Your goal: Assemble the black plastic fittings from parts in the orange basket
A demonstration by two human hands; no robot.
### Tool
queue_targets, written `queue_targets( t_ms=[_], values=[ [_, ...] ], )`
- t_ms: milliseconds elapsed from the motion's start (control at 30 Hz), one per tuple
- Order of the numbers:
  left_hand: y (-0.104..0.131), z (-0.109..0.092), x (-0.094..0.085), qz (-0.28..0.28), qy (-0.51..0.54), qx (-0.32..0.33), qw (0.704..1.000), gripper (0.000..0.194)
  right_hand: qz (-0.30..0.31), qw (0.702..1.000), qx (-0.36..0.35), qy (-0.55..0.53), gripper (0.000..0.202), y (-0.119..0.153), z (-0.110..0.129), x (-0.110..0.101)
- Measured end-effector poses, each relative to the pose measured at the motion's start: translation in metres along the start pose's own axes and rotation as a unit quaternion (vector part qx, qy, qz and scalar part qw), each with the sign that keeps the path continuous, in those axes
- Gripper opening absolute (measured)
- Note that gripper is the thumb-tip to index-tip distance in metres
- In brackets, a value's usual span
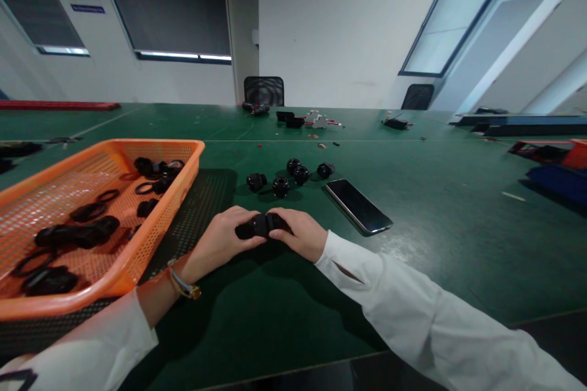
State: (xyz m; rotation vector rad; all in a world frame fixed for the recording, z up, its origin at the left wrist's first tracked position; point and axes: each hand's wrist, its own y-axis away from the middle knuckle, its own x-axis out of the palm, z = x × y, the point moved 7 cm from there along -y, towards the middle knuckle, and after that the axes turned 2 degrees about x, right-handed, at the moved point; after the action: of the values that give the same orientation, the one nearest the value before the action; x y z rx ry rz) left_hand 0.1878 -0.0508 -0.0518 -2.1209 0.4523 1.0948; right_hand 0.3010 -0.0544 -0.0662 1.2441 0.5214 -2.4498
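Note:
Between my two hands, just above the green table (275, 317), is a black cable gland (261, 225) lying sideways. My left hand (228, 233) has its fingers closed round the left end. Around the right end my right hand (300, 232) is closed, with the thumb on the near side. The fingers cover both ends of the gland. Beyond my hands stand several similar black cable glands (280, 186) in a loose group. To the left is an orange plastic basket (151, 244) with black fittings (77, 233) and black rings (108, 196) in it.
A smartphone (359, 206) lies right of the glands, screen dark. Farther back are small grey and black parts with red wires (316, 120) and a dark tool (255, 109). Blue bins (562, 183) sit at the far right. A chair (264, 91) stands behind the table.

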Motion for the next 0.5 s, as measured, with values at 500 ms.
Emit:
queue_targets(
  t_ms=[500],
  values=[
    [0.004, -0.019, -0.008, -0.066, -0.096, 0.155, 0.981, 0.031, 0.007, 0.996, 0.041, -0.078, 0.027, -0.001, -0.006, 0.001]
  ],
)
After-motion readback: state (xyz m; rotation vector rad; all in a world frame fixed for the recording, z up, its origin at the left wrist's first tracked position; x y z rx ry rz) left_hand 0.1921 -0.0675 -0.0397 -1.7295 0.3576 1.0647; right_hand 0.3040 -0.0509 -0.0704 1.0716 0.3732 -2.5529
